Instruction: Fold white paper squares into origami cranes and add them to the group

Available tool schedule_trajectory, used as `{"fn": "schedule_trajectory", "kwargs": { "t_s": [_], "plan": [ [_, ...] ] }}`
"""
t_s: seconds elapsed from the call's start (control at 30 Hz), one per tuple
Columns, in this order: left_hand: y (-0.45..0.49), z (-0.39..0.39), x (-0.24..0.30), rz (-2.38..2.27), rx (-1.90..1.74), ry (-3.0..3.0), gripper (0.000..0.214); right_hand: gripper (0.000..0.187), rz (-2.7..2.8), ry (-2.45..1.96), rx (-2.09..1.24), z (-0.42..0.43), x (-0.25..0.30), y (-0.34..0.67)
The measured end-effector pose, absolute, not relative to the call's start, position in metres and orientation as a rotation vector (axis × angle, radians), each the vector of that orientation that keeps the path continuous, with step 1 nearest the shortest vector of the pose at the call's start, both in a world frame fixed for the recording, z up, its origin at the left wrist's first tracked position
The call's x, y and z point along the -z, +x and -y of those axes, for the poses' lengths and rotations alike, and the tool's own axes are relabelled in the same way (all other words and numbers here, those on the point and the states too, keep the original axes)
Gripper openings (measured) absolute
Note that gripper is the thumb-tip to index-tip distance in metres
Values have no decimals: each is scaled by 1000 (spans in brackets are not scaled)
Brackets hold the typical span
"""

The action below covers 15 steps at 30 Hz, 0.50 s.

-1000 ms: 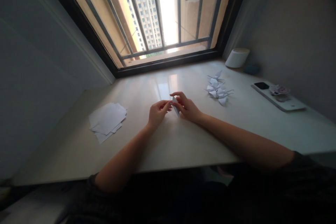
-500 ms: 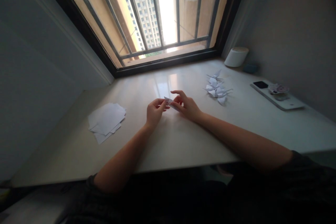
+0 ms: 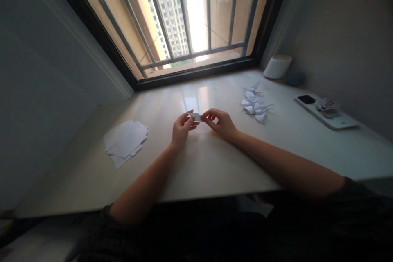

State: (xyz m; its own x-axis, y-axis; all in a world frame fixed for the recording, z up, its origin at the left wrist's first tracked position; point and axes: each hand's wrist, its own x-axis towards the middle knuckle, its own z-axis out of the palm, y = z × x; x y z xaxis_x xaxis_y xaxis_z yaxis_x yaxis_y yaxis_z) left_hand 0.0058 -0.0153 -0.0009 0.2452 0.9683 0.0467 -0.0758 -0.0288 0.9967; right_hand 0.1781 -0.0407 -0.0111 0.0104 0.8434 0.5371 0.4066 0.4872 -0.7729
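Observation:
Between my hands, above the middle of the table, is a small folded piece of white paper point(image 3: 197, 117). My left hand point(image 3: 181, 128) pinches its left end between thumb and fingers. At the right end, the thumb and forefinger of my right hand point(image 3: 222, 124) close on its edge. Off to the left lies a loose stack of white paper sheets point(image 3: 126, 138), some turned at angles. Several folded paper cranes point(image 3: 254, 103) sit bunched together to the right, beyond my right hand.
A white table point(image 3: 196, 172) runs up to a barred window point(image 3: 187, 63). Toward the right wall lie a phone point(image 3: 334, 120) with a round attachment on its back, a white cylindrical object point(image 3: 278, 66) and a dark blurred item point(image 3: 294, 79).
My right hand's raised forefinger has come down to pinch the paper's right edge. The folded paper has turned and now shows a flatter face. Stack and cranes stay put.

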Motion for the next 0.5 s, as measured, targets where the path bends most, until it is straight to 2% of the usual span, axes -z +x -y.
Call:
{"fn": "schedule_trajectory", "kwargs": {
  "t_s": [0.17,0.37,0.5],
  "plan": [
    [4,13,2,-883,-1055,1525,43,26,1451,-1096,-640,35,18,180],
    [4,11,5,-879,-1064,1582,40,28,1235,-998,-961,30,22,176],
    [4,11,6,-849,-1049,1575,40,31,1184,-953,-1033,29,23,174]
  ]
}}
